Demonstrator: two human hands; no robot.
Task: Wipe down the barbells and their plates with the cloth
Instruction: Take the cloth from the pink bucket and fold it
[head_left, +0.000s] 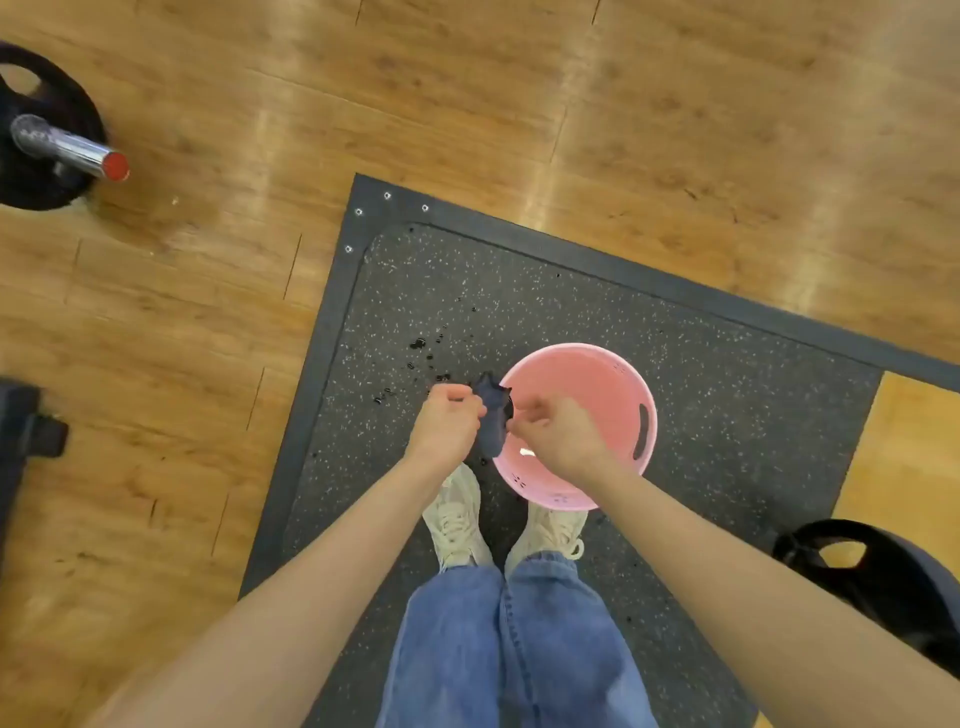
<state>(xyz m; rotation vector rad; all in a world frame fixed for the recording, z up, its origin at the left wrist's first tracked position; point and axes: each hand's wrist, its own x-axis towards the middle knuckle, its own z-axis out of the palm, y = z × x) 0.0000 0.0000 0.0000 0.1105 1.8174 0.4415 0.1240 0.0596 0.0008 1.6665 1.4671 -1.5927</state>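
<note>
My left hand (445, 422) and right hand (556, 435) both pinch the dark cloth (492, 415) with curled fingers, over the pink basin's (597, 374) left rim, at lower centre.

Your left hand (448, 420) and right hand (557, 437) cover most of the dark cloth (492, 410), so only the bunch between your fingers shows, and your right wrist hides the near part of the pink basin (613, 374) below them. Far left of your fingers, the barbell (70, 148) and its plate (47, 93) are cut by the picture's edge and blurred. To the lower right, your right forearm covers part of another plate (883, 571), which the edge also cuts.
</note>
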